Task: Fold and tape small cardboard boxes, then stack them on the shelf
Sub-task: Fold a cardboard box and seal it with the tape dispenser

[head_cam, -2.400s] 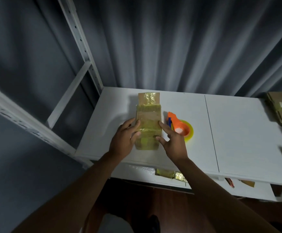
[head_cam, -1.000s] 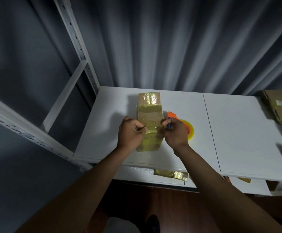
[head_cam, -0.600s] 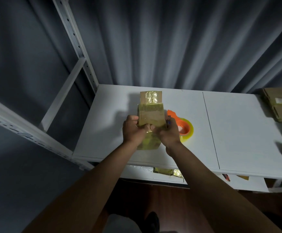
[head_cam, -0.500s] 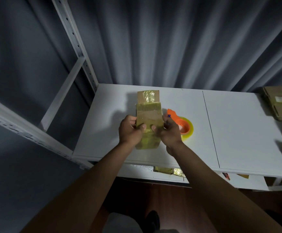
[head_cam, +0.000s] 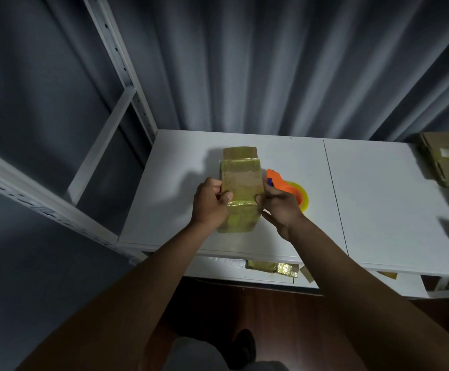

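Evidently the small cardboard box, much of it wrapped in glossy yellowish tape, sits between the 2 hands above the white shelf board, its far flap sticking out beyond the fingertips and its near end reaching back toward the wrists. The left hand grips the box's left edge, fingers curled round the side and the thumb pressed on the top face; the right hand pinches the right edge the same way, thumb on top and fingers tucked behind. Whether the box's underside touches the board cannot be told. Judging by how easily 2 fingertip grips carry it, the box is probably light, and its corrugated walls look stiff along the edges but likely to dent on the wide faces, so the long side edges under the thumbs are the sensible places to hold. The shiny tape may be slick, so a grip on bare cardboard would probably be surer. Just beyond the right fingers lies an orange tape dispenser with its yellowish roll. Well off to the right of the fingers lies a stack of flattened cardboard boxes bearing a pale label, its writing too small to read. No brand or legible text shows anywhere.
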